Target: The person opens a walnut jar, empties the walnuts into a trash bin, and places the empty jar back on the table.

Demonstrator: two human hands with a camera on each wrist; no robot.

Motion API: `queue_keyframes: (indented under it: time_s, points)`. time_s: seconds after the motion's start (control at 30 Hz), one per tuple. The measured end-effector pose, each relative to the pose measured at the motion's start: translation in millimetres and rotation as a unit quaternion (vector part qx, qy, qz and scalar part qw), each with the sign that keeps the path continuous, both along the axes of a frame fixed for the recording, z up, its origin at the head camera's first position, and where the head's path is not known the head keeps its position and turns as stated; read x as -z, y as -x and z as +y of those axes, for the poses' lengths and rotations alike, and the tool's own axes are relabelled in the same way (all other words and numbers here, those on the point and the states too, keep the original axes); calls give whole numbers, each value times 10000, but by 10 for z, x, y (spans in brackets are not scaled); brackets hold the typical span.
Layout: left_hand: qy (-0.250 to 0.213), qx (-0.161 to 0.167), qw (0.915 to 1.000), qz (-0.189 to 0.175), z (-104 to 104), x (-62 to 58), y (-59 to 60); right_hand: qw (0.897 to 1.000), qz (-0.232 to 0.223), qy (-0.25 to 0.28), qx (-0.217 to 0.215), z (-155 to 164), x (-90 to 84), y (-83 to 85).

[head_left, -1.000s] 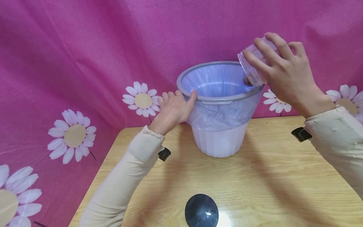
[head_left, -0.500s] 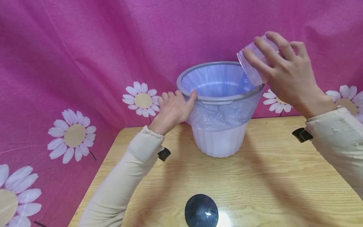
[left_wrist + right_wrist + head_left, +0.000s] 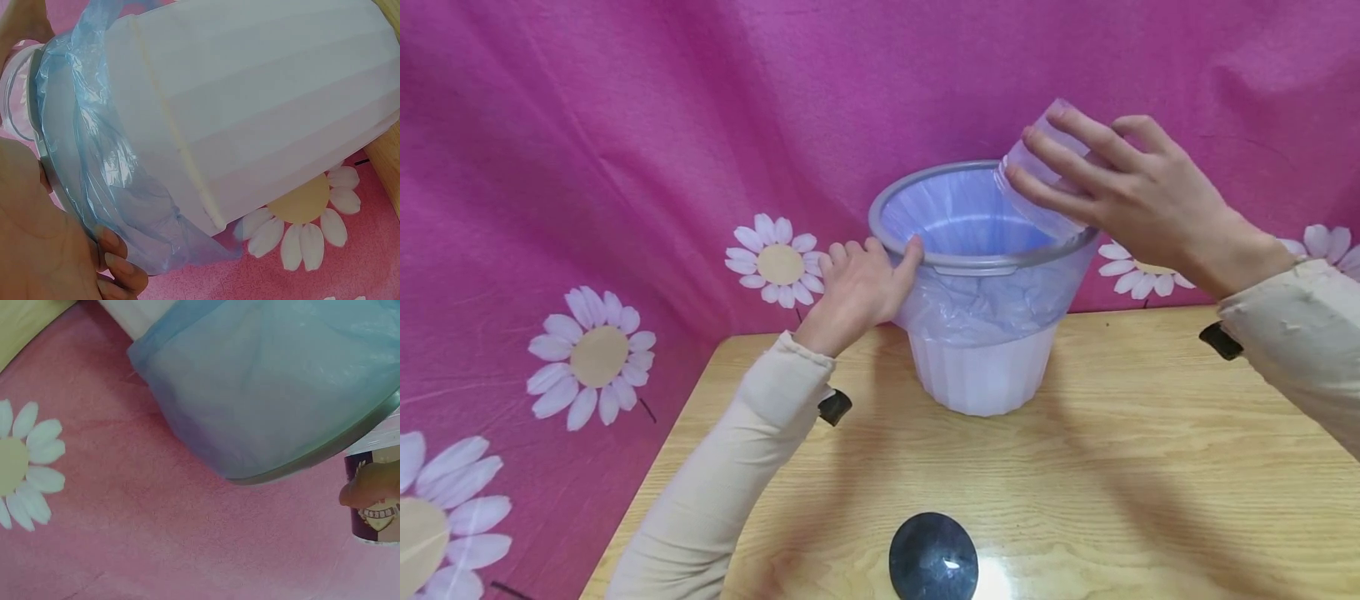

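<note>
A white ribbed trash bin [image 3: 981, 377] with a grey rim stands on the table, lined with a translucent bluish bag [image 3: 988, 307] folded over its outside. My left hand [image 3: 859, 287] grips the rim at its left side, thumb over the edge and fingers curled outside, as the left wrist view shows from below. Over the right side of the rim, my right hand [image 3: 1138, 192] holds a clear plastic jar [image 3: 1051, 218] tipped with its mouth toward the bin's inside. A dark and tan label [image 3: 378, 532] shows on the jar in the right wrist view.
A round, shiny dark disc [image 3: 933, 557] lies near the front of the wooden table [image 3: 1075, 467]. Behind and to the left hangs a pink cloth [image 3: 647, 125] with large white daisies, close to the bin's back.
A small brown thing at the jar's mouth one second ago is gone from there. My right hand has moved left with the jar, farther over the bin. My left hand has stayed put.
</note>
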State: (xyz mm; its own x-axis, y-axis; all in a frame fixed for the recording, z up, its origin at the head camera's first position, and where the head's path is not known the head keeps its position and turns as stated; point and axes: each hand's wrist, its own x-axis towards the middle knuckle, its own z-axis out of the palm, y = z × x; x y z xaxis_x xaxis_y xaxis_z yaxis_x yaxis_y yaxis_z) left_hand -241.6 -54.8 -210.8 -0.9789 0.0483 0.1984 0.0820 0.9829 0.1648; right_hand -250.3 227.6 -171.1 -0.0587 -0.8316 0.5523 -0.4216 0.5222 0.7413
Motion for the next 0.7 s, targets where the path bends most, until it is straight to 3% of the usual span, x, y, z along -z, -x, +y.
queue_keyframes:
  time_s: [0.7]
  points:
    - [-16,-37,10000,30,-22,13,5,9995,101,276,-107,-26,18,-24]
